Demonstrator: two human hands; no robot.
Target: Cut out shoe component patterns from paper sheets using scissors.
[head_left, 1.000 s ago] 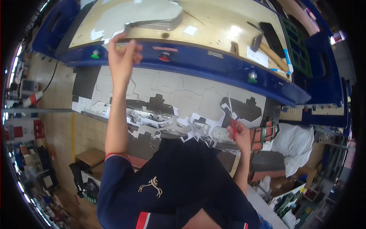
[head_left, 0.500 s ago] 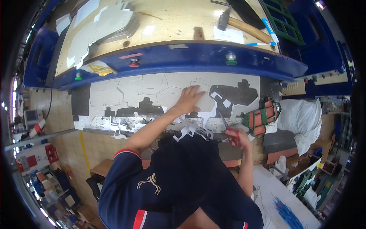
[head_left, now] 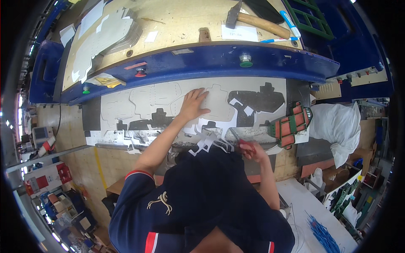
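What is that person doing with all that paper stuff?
A person leans over a grey sheet with shapes cut into it. The left hand lies flat on the sheet, pressing on one cut-out shape. The right hand holds a red-handled tool at the near edge, by loose white scraps. A hammer lies on the wooden bench behind.

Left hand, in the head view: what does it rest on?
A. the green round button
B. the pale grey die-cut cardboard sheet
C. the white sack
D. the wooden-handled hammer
B: the left hand lies flat, fingers spread, on the pale grey die-cut cardboard sheet.
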